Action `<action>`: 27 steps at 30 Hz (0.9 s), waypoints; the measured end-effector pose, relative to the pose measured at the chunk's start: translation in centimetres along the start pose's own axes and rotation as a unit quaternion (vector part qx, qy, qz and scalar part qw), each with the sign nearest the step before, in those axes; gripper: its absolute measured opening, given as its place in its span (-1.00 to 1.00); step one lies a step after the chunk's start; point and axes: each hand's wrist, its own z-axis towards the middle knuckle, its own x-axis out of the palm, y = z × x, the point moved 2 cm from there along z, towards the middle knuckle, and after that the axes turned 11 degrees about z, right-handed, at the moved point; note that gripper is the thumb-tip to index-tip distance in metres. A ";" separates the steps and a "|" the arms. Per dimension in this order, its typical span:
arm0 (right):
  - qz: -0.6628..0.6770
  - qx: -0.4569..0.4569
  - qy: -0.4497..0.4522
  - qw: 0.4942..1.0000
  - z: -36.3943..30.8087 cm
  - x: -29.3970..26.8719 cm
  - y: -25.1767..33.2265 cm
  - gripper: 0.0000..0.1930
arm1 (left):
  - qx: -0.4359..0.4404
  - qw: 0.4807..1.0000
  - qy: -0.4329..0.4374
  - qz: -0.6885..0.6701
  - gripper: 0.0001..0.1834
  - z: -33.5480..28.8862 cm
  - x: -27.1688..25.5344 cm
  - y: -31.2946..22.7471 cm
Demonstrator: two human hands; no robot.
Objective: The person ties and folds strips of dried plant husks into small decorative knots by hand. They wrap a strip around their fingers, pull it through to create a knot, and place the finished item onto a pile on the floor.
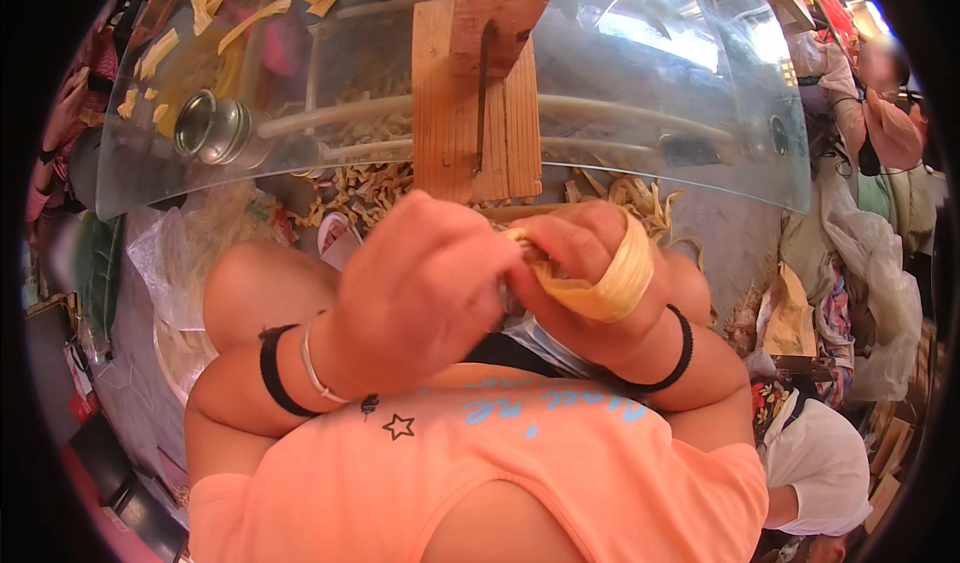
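Observation:
My two hands meet in front of my chest, above my lap. Bent into a wide loop, a pale yellow flat strip lies over the fingers and palm of my right hand, whose thumb and fingers pinch it. Its material is unclear, though fine lines run along it. My left hand, slightly smeared by motion, is curled closed against the strip's end at the right fingertips. What exactly those left fingers grip is hidden behind them.
Just beyond my hands, a wooden stand with an upright block and thin dark rod rises at the glass table. Yellow pieces lie on the glass; curly scraps cover the floor. Other people are at the sides.

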 end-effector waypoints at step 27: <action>0.218 0.212 0.037 0.952 0.2 -4.2 -1.7 -0.79 | -0.241 0.916 0.186 -0.261 -0.78 -1.6 -2.3 1.9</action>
